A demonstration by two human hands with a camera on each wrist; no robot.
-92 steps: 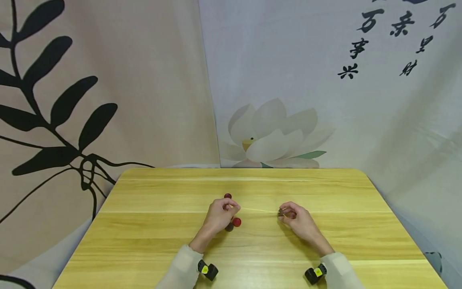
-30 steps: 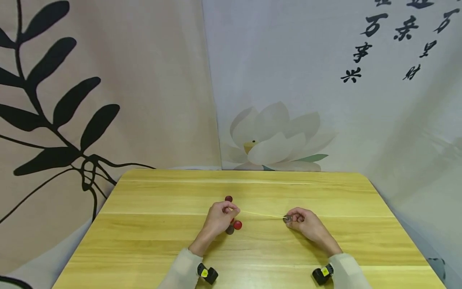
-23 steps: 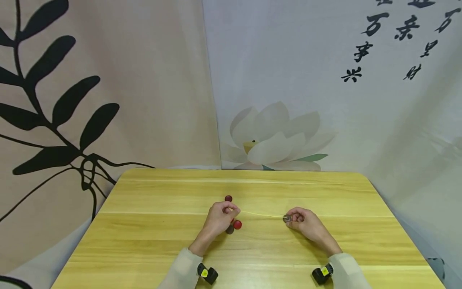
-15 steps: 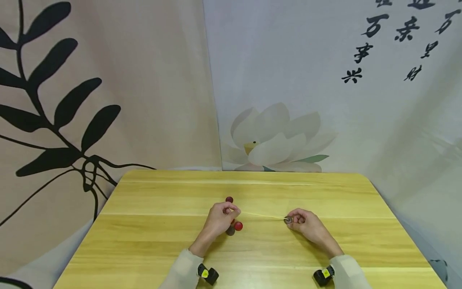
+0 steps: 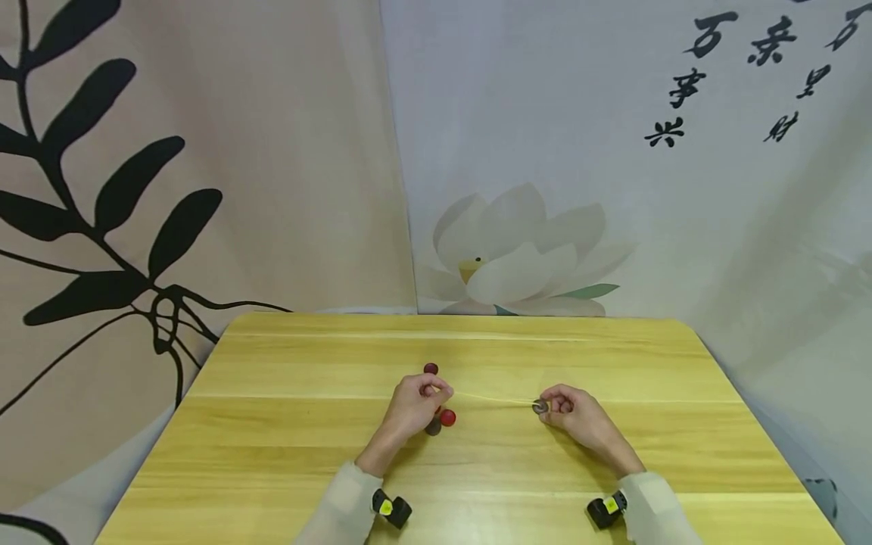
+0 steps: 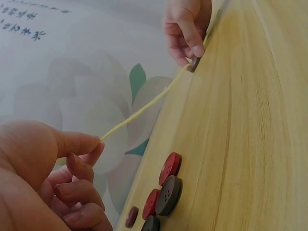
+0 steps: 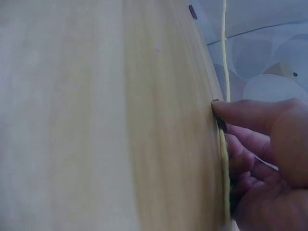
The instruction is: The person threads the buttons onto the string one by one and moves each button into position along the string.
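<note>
Head view: over the table (image 5: 627, 363), the left hand (image 5: 411, 405) pinches a yellow string (image 5: 493, 399), which runs across to a button (image 5: 540, 406) held in the fingers of the right hand (image 5: 580, 418). Left wrist view: the string slants up from the left fingertips to the button, and five loose buttons (image 6: 169, 195), two red and three darker, lie on the table near the left hand. Right wrist view: the right hand pinches the button, seen nearly edge-on, with string showing on both sides of it.

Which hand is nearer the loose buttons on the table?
Left: the left hand partly covers the loose buttons in the head view; the right hand is off to their right, pinching another button.
</note>
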